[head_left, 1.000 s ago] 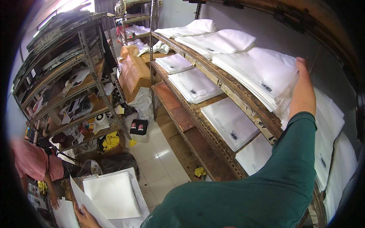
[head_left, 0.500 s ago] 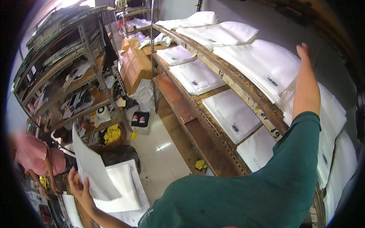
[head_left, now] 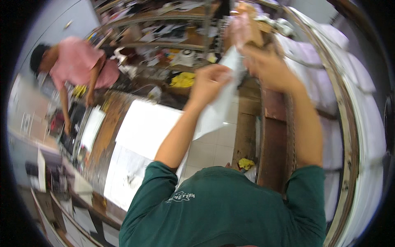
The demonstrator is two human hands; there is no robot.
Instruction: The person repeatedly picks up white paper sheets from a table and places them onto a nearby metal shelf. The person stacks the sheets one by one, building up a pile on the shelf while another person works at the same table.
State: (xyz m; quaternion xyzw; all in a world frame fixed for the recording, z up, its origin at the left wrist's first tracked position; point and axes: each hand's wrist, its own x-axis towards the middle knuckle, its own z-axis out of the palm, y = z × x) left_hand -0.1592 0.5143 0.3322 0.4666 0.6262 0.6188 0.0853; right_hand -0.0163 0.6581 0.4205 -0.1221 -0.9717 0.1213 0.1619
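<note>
A white, slightly see-through sheet [head_left: 216,117] hangs upright in front of me, its lower corner over the floor. At its upper left edge, my left hand [head_left: 209,84] is closed with fingers and thumb pinched on the sheet. My right hand [head_left: 273,70] is raised at the sheet's upper right edge, smeared by motion; whether its fingers grip the sheet cannot be made out. To the left, white sheets [head_left: 144,123] lie on a worn wooden table [head_left: 103,136], beside a paler sheet with dark smudges [head_left: 127,168].
Racks on the right [head_left: 345,136] bear stacks of white sheets [head_left: 368,136]. Shelving at the back [head_left: 168,43] holds papers, yellow cloth [head_left: 182,80] and clutter. A co-worker in a pink shirt [head_left: 80,61] bends over the table's far left. Yellow cloth [head_left: 246,164] lies by the rack's foot.
The view has swung left. My right hand has come from the upper rack to the sheet in front of me. My left hand has risen from the table stack and now pinches the sheet.
</note>
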